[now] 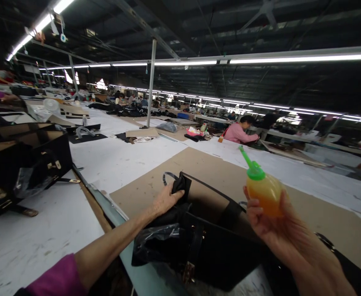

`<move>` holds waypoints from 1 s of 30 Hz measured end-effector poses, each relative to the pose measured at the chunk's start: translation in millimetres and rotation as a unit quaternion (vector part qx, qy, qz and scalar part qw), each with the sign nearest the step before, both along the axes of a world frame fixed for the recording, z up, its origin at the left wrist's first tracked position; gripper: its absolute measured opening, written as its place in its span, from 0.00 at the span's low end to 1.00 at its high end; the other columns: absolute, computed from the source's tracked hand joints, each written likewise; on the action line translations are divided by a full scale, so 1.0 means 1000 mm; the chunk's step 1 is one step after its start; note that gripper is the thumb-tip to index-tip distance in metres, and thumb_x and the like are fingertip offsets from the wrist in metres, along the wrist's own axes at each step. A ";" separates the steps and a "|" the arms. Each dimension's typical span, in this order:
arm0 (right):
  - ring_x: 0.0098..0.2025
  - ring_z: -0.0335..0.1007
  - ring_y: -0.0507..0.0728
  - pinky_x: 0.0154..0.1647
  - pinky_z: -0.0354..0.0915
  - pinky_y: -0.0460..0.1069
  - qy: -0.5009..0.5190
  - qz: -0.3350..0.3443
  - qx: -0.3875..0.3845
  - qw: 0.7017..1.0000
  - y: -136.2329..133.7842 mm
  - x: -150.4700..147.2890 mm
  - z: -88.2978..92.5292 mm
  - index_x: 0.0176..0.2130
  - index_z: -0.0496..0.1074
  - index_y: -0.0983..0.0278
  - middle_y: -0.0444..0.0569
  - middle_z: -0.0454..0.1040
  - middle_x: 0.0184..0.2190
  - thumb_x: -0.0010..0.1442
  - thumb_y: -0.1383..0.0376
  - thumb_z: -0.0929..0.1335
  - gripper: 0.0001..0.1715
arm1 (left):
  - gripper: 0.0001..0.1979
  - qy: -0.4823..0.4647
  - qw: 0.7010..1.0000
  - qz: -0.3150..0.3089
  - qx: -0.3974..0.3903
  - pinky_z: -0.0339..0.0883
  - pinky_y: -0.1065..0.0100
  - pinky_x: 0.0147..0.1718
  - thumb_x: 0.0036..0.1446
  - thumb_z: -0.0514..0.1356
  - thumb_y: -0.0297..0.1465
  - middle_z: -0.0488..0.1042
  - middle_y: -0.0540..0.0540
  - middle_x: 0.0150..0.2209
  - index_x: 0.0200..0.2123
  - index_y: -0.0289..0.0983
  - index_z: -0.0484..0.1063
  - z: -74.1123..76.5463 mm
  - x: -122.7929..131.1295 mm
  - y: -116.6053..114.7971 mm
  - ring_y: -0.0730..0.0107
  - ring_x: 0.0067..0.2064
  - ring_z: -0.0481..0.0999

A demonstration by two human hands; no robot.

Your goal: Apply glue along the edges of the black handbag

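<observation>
Black bags at the left: several stand open-topped together on the left tabletop [63, 234], toward its far edge, their metal fittings and clear wrapping showing.
Left hand [164, 200]: closed on a fold of dark material at the upper left corner of the bag in front of the worker; thumb and fingers pinch it tight.
Black bag [226, 250]: open at the top, tan inside, tilted beside the near left edge of the main tabletop [106, 160], clear film on its front and a strap with metal fittings.
Brown sheet [186, 162]: spread over the main tabletop, behind the bag.
Co-worker in pink [238, 133]: bent forward by the far edge.
Squeeze bottle [266, 197]: raised at the bag's right end, green spout up and leftward, orange liquid inside.
Right hand [275, 230]: wrapped round the bottle from below, fingers curled.
</observation>
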State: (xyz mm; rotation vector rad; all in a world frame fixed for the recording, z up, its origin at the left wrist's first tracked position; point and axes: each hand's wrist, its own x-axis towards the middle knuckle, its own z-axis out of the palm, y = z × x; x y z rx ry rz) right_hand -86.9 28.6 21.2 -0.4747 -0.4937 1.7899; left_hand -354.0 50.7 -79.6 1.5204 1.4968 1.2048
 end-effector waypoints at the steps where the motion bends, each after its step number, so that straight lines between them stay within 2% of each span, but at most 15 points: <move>1: 0.31 0.70 0.56 0.28 0.73 0.46 -0.003 -0.004 -0.005 1.000 -0.001 0.000 0.001 0.57 0.61 0.68 0.58 0.68 0.46 0.40 0.76 0.80 0.48 | 0.13 0.003 1.000 0.002 0.000 0.65 0.67 0.34 0.50 0.57 0.38 0.74 0.48 0.32 0.37 0.37 0.70 0.001 0.000 0.000 0.63 0.36 0.72; 7: 0.32 0.69 0.56 0.28 0.72 0.47 0.000 0.006 -0.037 0.999 0.000 0.002 0.007 0.55 0.63 0.66 0.57 0.67 0.46 0.41 0.80 0.77 0.45 | 0.24 0.134 0.983 0.116 -0.039 0.62 0.65 0.33 0.39 0.65 0.47 0.73 0.45 0.32 0.35 0.37 0.69 0.000 0.001 0.017 0.58 0.37 0.72; 10: 0.33 0.69 0.56 0.29 0.73 0.47 -0.007 0.013 -0.042 0.999 -0.001 0.002 0.008 0.55 0.63 0.64 0.55 0.68 0.46 0.41 0.80 0.77 0.44 | 0.20 0.148 0.982 0.115 -0.038 0.61 0.65 0.33 0.40 0.65 0.47 0.73 0.45 0.30 0.31 0.38 0.69 -0.004 0.003 0.023 0.58 0.36 0.73; 15: 0.32 0.69 0.55 0.29 0.72 0.46 -0.012 0.016 -0.037 0.999 -0.002 -0.001 0.008 0.56 0.61 0.66 0.55 0.68 0.46 0.37 0.79 0.79 0.50 | 0.05 0.118 0.988 0.099 -0.029 0.62 0.66 0.33 0.48 0.57 0.32 0.72 0.46 0.27 0.26 0.37 0.68 -0.008 0.009 0.017 0.62 0.33 0.72; 18: 0.31 0.68 0.55 0.27 0.72 0.46 -0.010 0.003 -0.040 0.999 -0.001 -0.002 0.008 0.56 0.60 0.67 0.56 0.68 0.45 0.34 0.77 0.81 0.54 | 0.06 0.083 0.992 0.090 -0.019 0.64 0.65 0.35 0.51 0.54 0.30 0.73 0.46 0.28 0.28 0.36 0.69 -0.009 0.007 0.012 0.62 0.35 0.73; 20: 0.30 0.68 0.55 0.26 0.72 0.46 -0.002 -0.009 -0.044 0.999 -0.003 -0.003 0.008 0.56 0.61 0.67 0.56 0.69 0.44 0.31 0.76 0.82 0.55 | 0.09 0.055 0.995 0.087 -0.007 0.65 0.65 0.37 0.52 0.53 0.32 0.75 0.45 0.32 0.34 0.35 0.70 -0.007 0.003 0.009 0.63 0.37 0.73; 23: 0.29 0.68 0.55 0.24 0.72 0.45 0.010 -0.031 -0.054 0.998 -0.009 -0.002 0.010 0.55 0.61 0.69 0.57 0.69 0.43 0.29 0.76 0.82 0.56 | 0.17 -0.065 0.997 0.053 0.004 0.68 0.65 0.36 0.51 0.56 0.36 0.76 0.45 0.35 0.44 0.35 0.69 0.002 -0.005 0.004 0.63 0.36 0.74; 26: 0.29 0.68 0.54 0.25 0.71 0.45 0.016 -0.032 -0.049 0.998 -0.019 0.005 0.012 0.56 0.61 0.68 0.57 0.69 0.43 0.29 0.77 0.82 0.57 | 0.21 -0.193 0.981 0.003 0.012 0.69 0.65 0.34 0.48 0.60 0.38 0.76 0.45 0.34 0.44 0.33 0.70 0.018 -0.009 -0.001 0.63 0.33 0.74; 30: 0.30 0.68 0.54 0.26 0.71 0.45 0.035 -0.035 -0.047 0.998 -0.037 0.019 0.010 0.57 0.59 0.66 0.56 0.68 0.44 0.31 0.77 0.82 0.58 | 0.18 -0.189 0.981 -0.033 0.041 0.68 0.65 0.34 0.46 0.62 0.39 0.75 0.46 0.31 0.37 0.33 0.72 0.048 -0.003 -0.003 0.65 0.32 0.73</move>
